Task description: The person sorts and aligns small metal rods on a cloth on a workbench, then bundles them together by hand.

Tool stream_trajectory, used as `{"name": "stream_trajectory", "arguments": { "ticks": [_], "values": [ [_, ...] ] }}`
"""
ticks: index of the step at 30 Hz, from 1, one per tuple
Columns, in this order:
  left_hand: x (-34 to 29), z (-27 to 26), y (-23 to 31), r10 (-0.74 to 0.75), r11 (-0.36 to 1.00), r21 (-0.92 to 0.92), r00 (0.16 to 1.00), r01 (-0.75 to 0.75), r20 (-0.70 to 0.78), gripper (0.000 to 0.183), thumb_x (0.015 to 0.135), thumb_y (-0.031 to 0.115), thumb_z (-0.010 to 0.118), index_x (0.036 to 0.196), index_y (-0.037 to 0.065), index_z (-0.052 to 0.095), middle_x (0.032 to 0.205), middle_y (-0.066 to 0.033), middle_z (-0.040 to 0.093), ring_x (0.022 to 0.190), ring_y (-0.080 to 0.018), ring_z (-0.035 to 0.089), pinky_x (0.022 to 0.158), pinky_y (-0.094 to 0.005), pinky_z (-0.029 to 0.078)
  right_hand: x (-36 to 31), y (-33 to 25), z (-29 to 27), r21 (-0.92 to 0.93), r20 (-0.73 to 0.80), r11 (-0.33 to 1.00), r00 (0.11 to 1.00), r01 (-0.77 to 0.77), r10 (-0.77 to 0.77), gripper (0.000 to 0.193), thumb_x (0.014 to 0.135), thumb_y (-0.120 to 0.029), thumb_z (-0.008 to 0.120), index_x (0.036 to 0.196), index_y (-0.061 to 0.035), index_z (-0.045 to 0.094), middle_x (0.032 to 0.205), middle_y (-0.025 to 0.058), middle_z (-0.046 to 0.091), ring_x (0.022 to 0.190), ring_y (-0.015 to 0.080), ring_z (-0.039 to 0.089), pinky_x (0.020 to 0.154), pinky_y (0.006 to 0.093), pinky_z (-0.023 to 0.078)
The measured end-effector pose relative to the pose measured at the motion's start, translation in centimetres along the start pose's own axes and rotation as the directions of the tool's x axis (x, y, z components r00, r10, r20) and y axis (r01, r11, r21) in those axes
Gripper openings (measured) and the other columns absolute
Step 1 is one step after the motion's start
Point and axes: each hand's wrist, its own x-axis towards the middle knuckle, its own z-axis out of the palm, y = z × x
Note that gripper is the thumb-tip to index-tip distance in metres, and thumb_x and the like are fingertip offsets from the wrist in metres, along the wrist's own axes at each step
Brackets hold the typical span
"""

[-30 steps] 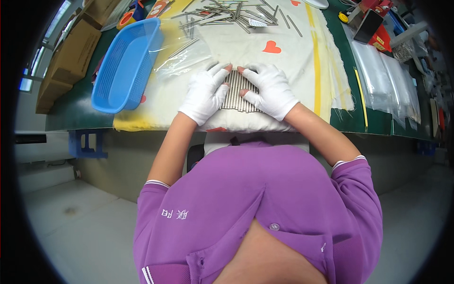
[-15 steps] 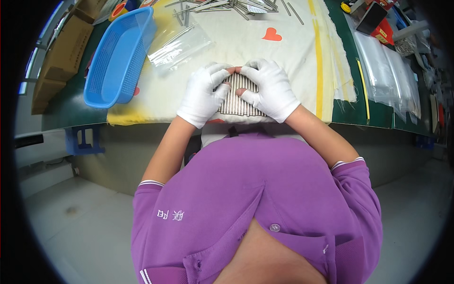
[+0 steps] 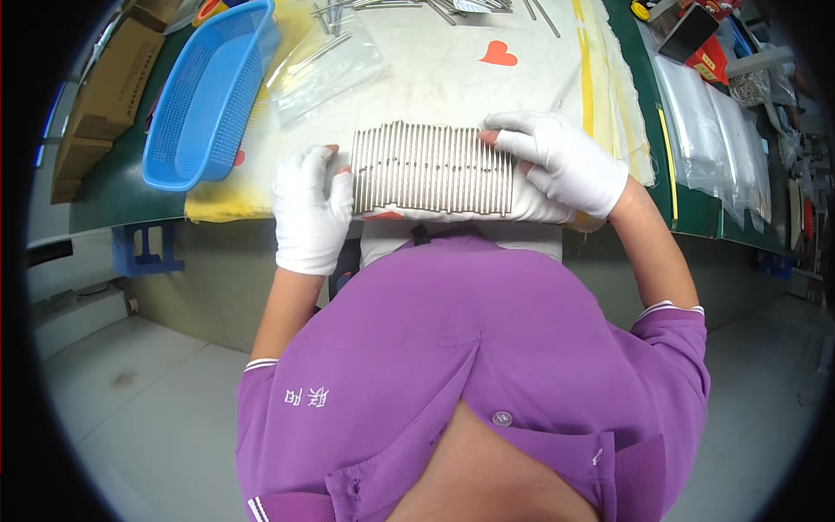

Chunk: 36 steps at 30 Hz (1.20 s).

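Note:
A flat row of thin silvery metal rods (image 3: 430, 178) lies side by side on the cloth (image 3: 452, 87) at the table's near edge. Dark marks run across the middle of the row, and the far ends are slightly uneven. My left hand (image 3: 311, 207), in a white glove with bare fingertips, stands at the row's left end with its fingers apart. My right hand (image 3: 557, 158), gloved the same way, is at the right end, its fingers apart and the index fingertip on or just over the upper right rods. Neither hand grips a rod.
At the left stands a blue perforated basket (image 3: 165, 174), beside a clear plastic bag (image 3: 339, 83) with rods in it. More loose rods (image 3: 391, 4) lie at the far edge. A stack of clear bags (image 3: 696, 130) lies on the right, near a dark phone-like block (image 3: 687, 33).
My hands have moved apart, left and right, off the middle of the rods. The whole row, largely covered before, now shows spread between them.

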Motion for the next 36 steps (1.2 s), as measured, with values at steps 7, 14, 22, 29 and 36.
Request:
{"name": "stream_trajectory", "arguments": {
  "ticks": [7,14,22,29,36],
  "values": [
    [-0.5,1.3,3.2,-0.052,0.997,-0.059,0.999,0.052,-0.009,0.031,0.074,0.005,0.065,0.104,0.0,0.061,0.101,-0.0172,0.059,0.091,-0.0343,0.056,0.081,-0.0412,0.047,3.0,0.4,-0.7,-0.482,0.362,0.702,0.849,0.524,-0.385,0.033,0.087,-0.013,0.049,0.119,-0.0071,0.056,0.125,0.0112,0.053,0.117,0.0292,0.05,0.103,0.0392,0.039],
    [0.4,2.7,5.0,-0.012,0.995,-0.096,0.999,0.017,0.053,0.038,0.077,0.004,0.062,0.115,-0.002,0.058,0.108,-0.019,0.058,0.097,-0.034,0.057,0.084,-0.0399,0.046,3.8,-0.1,0.4,-0.359,0.454,0.688,0.762,0.631,-0.462,0.05,0.086,-0.014,0.044,0.134,-0.0015,0.04,0.144,0.0172,0.036,0.134,0.0324,0.035,0.113,0.0497,0.024],
    [0.7,5.8,5.1,-0.102,0.877,-0.467,0.994,0.108,0.04,0.052,0.084,-0.001,0.049,0.135,-0.004,0.035,0.112,-0.022,0.054,0.096,-0.0334,0.057,0.081,-0.0394,0.049,7.3,-0.4,2.6,-0.331,0.214,0.733,0.803,0.595,-0.556,0.044,0.089,-0.014,0.043,0.13,0.0006,0.042,0.122,0.0197,0.047,0.11,0.0344,0.049,0.098,0.0413,0.039],
    [0.2,5.2,3.9,-0.155,0.81,-0.575,0.988,0.117,-0.018,0.064,0.089,0.005,0.046,0.145,-0.002,0.017,0.131,-0.0235,0.042,0.112,-0.0306,0.051,0.098,-0.0384,0.041,8.1,-1.0,1.9,-0.174,0.317,0.853,0.848,0.493,-0.425,0.027,0.077,-0.015,0.059,0.101,-0.0019,0.057,0.093,0.0164,0.058,0.09,0.0339,0.06,0.077,0.0433,0.048],
    [-0.3,4.6,3.0,0.014,0.883,-0.469,1.0,-0.002,0.021,0.061,0.096,0.031,0.046,0.142,-0.004,0.029,0.133,-0.0229,0.046,0.122,-0.032,0.048,0.104,-0.0406,0.035,7.7,-1.5,2.7,-0.179,0.278,0.909,0.905,0.377,-0.32,0.011,0.076,-0.011,0.058,0.077,-0.0005,0.056,0.078,0.0189,0.058,0.075,0.0361,0.06,0.067,0.0416,0.049]
  ]
}}
